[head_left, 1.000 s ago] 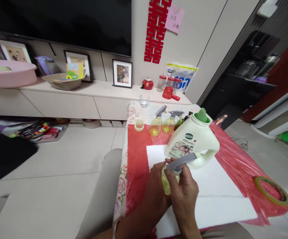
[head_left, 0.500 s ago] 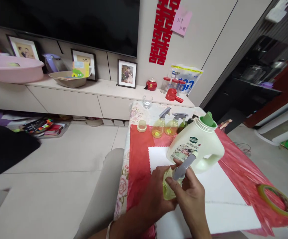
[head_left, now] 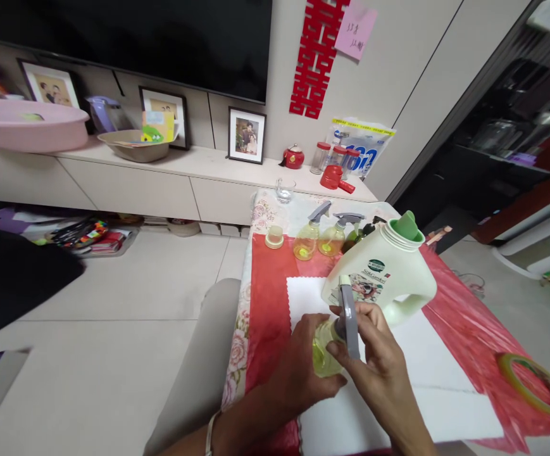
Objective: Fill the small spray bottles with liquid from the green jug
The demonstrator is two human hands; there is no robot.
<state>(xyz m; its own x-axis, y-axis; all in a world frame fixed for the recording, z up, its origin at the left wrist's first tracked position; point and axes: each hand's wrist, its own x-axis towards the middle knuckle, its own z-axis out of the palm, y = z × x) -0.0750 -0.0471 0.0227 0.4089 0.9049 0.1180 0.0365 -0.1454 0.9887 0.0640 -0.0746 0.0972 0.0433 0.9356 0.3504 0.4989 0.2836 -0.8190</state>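
Observation:
My left hand (head_left: 298, 361) is wrapped round the clear body of a spray bottle (head_left: 325, 349) with yellowish liquid in it. At the bottle's neck, the fingers of my right hand (head_left: 374, 358) grip its grey trigger spray head (head_left: 349, 320). The bottle is tilted above a white sheet (head_left: 440, 373). Just behind my hands stands a large pale green jug (head_left: 398, 272) with a green piece (head_left: 408, 227) in its mouth. Two more spray bottles, one (head_left: 307, 240) beside the other (head_left: 331, 239), stand farther back on the table, each holding a little yellow liquid.
A pale translucent cap (head_left: 274, 237) rests on the red sheet (head_left: 268, 297) at the left. A roll of tape (head_left: 535, 386) lies at the right edge. A glass cup (head_left: 284, 190) sits at the table's far end. My leg (head_left: 203, 373) is beside the table.
The spray head has turned from leaning right to pointing nearly away from me, and my right hand has turned with it. My left hand still holds the bottle. The view has shifted slightly.

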